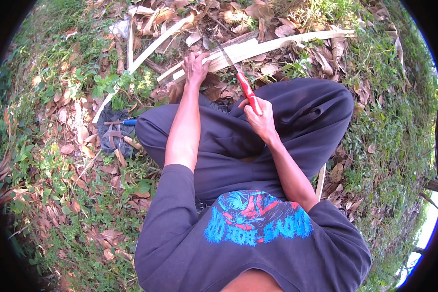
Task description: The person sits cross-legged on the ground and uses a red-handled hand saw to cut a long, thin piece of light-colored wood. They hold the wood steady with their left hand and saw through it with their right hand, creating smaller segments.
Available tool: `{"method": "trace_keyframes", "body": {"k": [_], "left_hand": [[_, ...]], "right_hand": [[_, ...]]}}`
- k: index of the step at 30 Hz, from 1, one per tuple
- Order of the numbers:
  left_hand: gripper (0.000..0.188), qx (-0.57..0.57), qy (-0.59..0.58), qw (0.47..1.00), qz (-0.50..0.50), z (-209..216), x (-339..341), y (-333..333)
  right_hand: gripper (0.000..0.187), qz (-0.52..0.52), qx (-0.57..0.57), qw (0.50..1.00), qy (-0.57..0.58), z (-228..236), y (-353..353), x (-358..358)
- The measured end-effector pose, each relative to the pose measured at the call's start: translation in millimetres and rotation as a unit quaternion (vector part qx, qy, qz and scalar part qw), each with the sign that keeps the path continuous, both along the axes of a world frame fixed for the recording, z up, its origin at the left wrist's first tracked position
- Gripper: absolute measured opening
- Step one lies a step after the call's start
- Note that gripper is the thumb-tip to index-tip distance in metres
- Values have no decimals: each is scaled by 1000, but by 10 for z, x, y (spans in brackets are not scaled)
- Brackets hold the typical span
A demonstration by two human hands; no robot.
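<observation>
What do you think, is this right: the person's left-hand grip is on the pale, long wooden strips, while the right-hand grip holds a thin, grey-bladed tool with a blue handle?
Not quite: the handle is red, not blue. The head view shows the right-hand grip holding the thin, grey-bladed tool; the left-hand grip is on the pale, long wooden strips.
</observation>
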State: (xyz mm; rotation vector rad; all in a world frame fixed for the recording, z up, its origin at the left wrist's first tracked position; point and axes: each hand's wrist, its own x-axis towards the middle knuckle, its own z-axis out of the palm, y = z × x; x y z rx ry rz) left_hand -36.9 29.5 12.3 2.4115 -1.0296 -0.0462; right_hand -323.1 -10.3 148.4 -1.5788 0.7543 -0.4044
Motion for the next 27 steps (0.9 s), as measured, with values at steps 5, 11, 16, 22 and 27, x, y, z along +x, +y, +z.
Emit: {"method": "trace_keyframes", "body": {"k": [5, 11, 16, 22, 27], "left_hand": [[31, -4, -7, 1000, 5, -28, 5, 2], [37, 15, 2, 1000, 5, -22, 23, 9], [37, 33, -33, 999, -23, 65, -16, 16], [27, 13, -144, 984, -106, 107, -58, -39], [26, -20, -180, 973, -140, 142, 45, -35]], "right_hand": [[16, 18, -49, 999, 7, 21, 79, -91], [15, 9, -32, 999, 17, 38, 40, -53], [14, 7, -36, 999, 35, 60, 103, -152], [16, -30, 34, 999, 9, 92, 59, -180], [16, -53, 93, 994, -32, 204, 89, -332]]}}
